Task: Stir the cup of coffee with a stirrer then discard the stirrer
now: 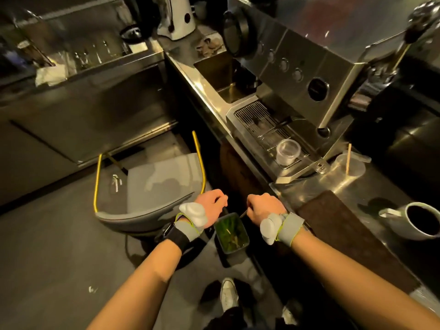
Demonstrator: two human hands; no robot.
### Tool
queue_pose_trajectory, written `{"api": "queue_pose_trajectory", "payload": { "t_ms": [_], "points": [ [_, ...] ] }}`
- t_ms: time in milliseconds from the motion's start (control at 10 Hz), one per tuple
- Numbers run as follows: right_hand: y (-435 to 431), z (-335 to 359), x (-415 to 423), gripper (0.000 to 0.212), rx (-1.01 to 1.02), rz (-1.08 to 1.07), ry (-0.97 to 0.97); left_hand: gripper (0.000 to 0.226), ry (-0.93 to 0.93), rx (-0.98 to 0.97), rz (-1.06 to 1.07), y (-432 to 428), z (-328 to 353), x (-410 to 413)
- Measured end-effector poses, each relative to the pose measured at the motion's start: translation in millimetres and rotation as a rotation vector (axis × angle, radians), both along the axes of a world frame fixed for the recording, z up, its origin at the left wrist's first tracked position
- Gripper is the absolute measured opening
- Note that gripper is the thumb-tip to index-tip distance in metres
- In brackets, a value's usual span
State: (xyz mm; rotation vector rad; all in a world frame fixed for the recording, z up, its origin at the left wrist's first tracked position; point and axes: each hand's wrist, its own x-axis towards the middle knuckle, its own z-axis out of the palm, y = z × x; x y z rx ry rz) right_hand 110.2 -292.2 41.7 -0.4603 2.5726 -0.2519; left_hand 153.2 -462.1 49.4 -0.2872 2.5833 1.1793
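My right hand (263, 207) is closed on a thin wooden stirrer (243, 213), whose tip pokes out to the left just above a small bin (232, 232) on the floor. The bin is open, has a green lining and holds some scraps. My left hand (210, 206) hovers at the bin's left rim with its fingers curled; whether anything is in it is hidden. The white cup of black coffee (419, 222) stands on the steel counter at the far right, well away from both hands.
A clear plastic cup (350, 164) with a wooden stirrer stands by the espresso machine (309, 75). A small plastic tub (287, 151) sits on the drip grate. A brown mat (338, 225) lies on the counter. A grey chair (152, 189) stands left of the bin.
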Motion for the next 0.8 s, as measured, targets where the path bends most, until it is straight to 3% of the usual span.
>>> {"api": "queue_pose_trajectory", "payload": {
  "t_ms": [100, 300, 500, 800],
  "points": [
    [-27, -28, -10, 0.025, 0.077, 0.061, -0.087, 0.032, -0.029, -0.006, 0.036, -25, -7, 6],
    [-47, -57, -27, 0.062, 0.262, 0.021, -0.291, 0.027, -0.062, -0.013, 0.043, -42, -5, 3],
    [-38, -52, -36, 0.043, 0.182, 0.006, -0.294, 0.032, -0.049, -0.037, -0.009, -42, -7, -7],
    [2, -37, -27, 0.059, 0.067, -0.116, -0.235, 0.033, -0.075, 0.025, -0.074, -7, -14, -23]
  ]
}}
